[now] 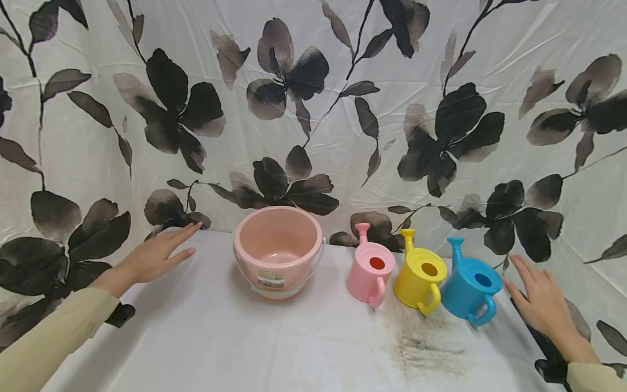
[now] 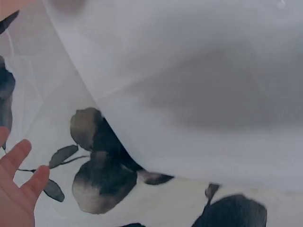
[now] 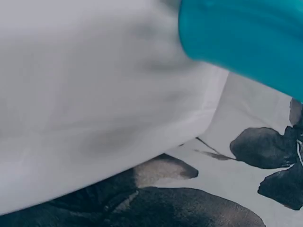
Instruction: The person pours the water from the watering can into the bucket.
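Observation:
A pink bucket with a pale handle and a label stands upright left of the table's middle. To its right, in a row, are a pink watering can, a yellow watering can and a blue watering can. My left hand is held out left of the bucket, fingers extended, holding nothing; part of that hand shows in the left wrist view. Just right of the blue can, my right hand has its fingers stretched out and grips nothing. The right wrist view shows the blue can but no fingers.
All these things stand on a white-covered table. A brownish-green stain marks the cloth in front of the yellow can. Behind and beside the table hangs a pale curtain with dark printed flowers.

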Tool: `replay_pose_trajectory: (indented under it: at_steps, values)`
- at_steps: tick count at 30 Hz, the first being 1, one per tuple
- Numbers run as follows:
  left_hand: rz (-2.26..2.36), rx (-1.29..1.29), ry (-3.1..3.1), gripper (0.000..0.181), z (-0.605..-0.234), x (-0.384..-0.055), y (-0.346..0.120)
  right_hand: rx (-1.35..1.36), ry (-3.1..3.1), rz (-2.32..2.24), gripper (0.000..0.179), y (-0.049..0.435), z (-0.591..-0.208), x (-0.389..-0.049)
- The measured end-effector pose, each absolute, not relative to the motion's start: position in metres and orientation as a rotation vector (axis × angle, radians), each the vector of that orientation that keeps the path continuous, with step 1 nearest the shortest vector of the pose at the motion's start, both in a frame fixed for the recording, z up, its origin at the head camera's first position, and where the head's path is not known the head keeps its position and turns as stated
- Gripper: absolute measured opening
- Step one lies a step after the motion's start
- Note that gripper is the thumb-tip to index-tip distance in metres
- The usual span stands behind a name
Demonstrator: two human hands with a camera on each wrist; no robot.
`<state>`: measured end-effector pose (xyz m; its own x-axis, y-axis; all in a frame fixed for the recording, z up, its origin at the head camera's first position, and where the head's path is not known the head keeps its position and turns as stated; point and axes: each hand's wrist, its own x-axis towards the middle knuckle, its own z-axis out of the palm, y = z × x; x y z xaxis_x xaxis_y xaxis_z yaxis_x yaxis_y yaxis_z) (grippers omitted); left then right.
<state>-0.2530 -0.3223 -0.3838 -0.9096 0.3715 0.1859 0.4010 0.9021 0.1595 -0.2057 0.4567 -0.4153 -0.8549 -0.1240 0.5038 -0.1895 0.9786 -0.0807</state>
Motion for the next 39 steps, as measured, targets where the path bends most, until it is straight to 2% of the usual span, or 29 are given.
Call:
replay_pose_trajectory:
  at_steps: [20,39]
  values:
    - [-0.714,-0.400,-2.840,0.050,-0.394,-0.266,-0.277,0.022,-2.574,0.207,0.055,0.438,-0.427,-0.187]
    - [-1.151,-0.211,-2.789,0.050,-0.388,-0.279,-0.250,-0.081,-2.645,0.345,0.067,0.423,-0.436,-0.178]
